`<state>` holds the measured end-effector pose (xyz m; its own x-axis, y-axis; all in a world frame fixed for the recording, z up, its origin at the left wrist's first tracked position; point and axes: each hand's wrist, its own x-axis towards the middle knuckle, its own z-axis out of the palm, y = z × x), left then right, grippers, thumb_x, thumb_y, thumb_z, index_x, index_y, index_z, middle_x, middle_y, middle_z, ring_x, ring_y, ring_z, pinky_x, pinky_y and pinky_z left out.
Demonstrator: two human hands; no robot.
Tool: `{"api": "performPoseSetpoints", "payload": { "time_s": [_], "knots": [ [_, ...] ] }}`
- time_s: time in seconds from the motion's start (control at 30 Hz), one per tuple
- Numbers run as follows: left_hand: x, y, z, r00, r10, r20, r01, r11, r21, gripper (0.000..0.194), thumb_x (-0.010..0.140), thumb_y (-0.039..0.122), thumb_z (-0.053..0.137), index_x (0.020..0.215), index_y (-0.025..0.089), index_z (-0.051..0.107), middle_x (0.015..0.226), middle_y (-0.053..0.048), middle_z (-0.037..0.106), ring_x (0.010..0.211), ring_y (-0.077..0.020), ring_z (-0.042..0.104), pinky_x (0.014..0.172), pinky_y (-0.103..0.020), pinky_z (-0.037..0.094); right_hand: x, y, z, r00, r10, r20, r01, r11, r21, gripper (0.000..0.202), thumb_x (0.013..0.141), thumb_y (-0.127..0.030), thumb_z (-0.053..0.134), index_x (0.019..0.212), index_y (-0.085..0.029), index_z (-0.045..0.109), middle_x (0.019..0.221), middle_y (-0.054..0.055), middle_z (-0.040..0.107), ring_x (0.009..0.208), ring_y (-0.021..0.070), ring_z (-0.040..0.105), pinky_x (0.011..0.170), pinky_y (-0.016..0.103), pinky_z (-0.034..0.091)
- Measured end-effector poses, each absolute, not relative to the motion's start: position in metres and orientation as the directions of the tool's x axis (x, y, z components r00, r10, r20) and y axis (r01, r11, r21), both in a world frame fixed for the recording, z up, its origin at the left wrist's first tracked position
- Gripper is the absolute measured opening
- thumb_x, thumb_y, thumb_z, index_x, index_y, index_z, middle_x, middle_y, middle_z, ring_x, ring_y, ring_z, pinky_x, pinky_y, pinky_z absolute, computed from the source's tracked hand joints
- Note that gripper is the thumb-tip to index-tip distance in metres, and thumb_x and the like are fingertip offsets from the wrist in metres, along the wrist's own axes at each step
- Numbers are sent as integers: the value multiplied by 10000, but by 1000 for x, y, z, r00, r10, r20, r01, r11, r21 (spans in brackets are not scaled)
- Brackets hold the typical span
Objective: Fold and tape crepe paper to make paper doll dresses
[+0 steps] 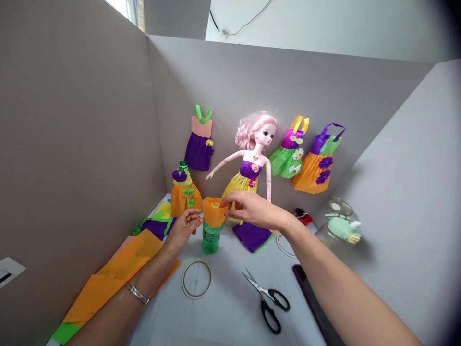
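Observation:
A green plastic bottle stands upright on the table, with a piece of orange cloth wrapped around its upper part. My right hand pinches the cloth's upper right edge. At its left edge are the curled, closed fingertips of my left hand. Something pale yellow shows inside the top of the wrap; I cannot make out what it is. Close behind stands a pink-haired doll in a purple and yellow dress. To the left, another bottle wears a yellow and orange dress with green bows.
Open scissors and a tape roll lie in front. Orange cloth sheets run along the left wall; folded purple cloth lies behind. A dark phone-like slab and a lidded jug are at right. Small dresses hang on the back panel.

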<state>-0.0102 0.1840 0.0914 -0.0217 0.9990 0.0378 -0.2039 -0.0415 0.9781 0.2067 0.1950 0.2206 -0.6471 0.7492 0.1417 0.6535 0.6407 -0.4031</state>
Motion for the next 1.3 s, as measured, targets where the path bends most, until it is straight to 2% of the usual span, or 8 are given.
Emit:
{"api": "performPoseSetpoints", "payload": {
  "time_s": [0.1,0.17,0.27,0.4,0.63,0.87,1.1,1.3],
  "knots": [
    [-14,187,90,-51,993,102,-129,-108,986,397,751,363,786,1088,199,656,1147,-76,659,1069,-191,615,887,-231,463,215,194,212,-587,790,178,638,586,-499,352,872,-275,642,1218,-216,618,1005,32,662,775,135,587,726,286,469],
    [-15,188,90,-22,990,136,-93,-138,986,523,731,384,805,1194,223,625,1349,-92,585,1303,-253,493,1072,-311,373,217,195,202,-534,819,209,630,551,-548,449,850,-331,680,1277,-227,585,1077,54,655,827,158,597,761,321,496],
    [-10,190,91,81,975,207,21,-209,978,743,738,468,783,1375,228,484,1517,-114,443,1445,-300,327,1186,-413,236,216,198,181,-470,851,235,575,498,-650,535,826,-383,719,1319,-240,563,1238,91,616,1014,211,602,861,373,513],
    [5,189,92,209,932,297,125,-326,937,796,814,560,666,1442,178,363,1536,-156,410,1446,-312,332,1188,-438,250,207,197,146,-431,871,234,473,439,-763,522,841,-424,708,1311,-243,572,1301,103,596,1152,249,576,935,405,497],
    [13,190,85,204,937,283,152,-316,937,574,841,529,639,1269,172,501,1349,-139,591,1278,-308,528,1095,-419,379,194,186,104,-398,854,334,432,496,-754,267,908,-380,630,1116,-216,662,1043,49,686,931,212,635,813,353,503],
    [12,192,84,194,942,275,168,-308,936,638,806,491,699,1315,179,472,1389,-137,559,1315,-304,493,1097,-417,369,193,181,95,-301,872,387,464,488,-739,350,893,-327,642,1230,-242,600,1191,66,652,1030,218,605,845,349,480],
    [15,186,79,212,935,286,146,-319,936,581,865,538,606,1310,178,506,1342,-126,604,1233,-287,562,1060,-400,407,183,178,84,-280,875,394,470,483,-739,259,909,-315,611,1145,-209,620,1121,75,650,987,221,605,824,350,483],
    [15,185,69,230,931,285,116,-317,941,631,876,550,589,1377,189,460,1389,-134,569,1295,-294,520,1109,-425,370,179,173,75,-245,881,405,465,473,-749,312,927,-330,575,1217,-217,584,1129,81,640,1010,227,598,841,365,490]
  ]
}}
